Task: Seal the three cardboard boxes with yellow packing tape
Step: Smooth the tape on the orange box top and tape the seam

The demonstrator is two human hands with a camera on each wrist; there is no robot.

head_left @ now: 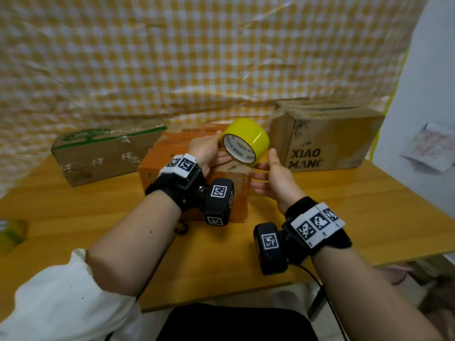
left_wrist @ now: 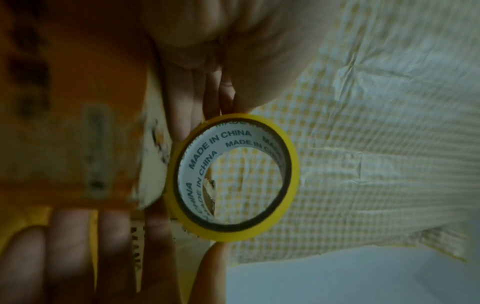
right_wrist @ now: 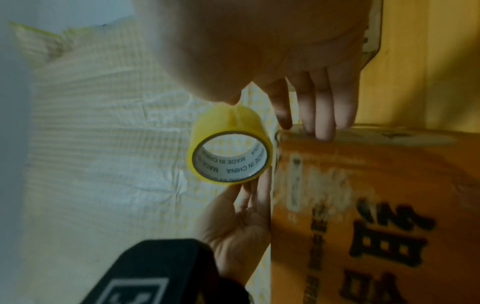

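A yellow tape roll [head_left: 246,141] hangs above the orange middle box [head_left: 172,158]. My left hand [head_left: 209,151] pinches it, thumb on the outer face and fingers below. The roll [left_wrist: 231,176] shows its white core, with my left hand [left_wrist: 197,107] at its edge. My right hand [head_left: 270,168] is beside it; its thumb touches the roll [right_wrist: 230,150] and its straight fingers [right_wrist: 322,115] rest on the orange box [right_wrist: 376,185] corner. A box with green tape [head_left: 105,153] stands to the left. To the right stands a brown "XIAO MANG" box [head_left: 325,139] with loose top flaps.
All three boxes stand on a wooden table [head_left: 357,198], whose front edge is close to my body. A yellow checked cloth [head_left: 197,57] hangs behind them. A white wall with a stuck paper [head_left: 430,148] is at the right.
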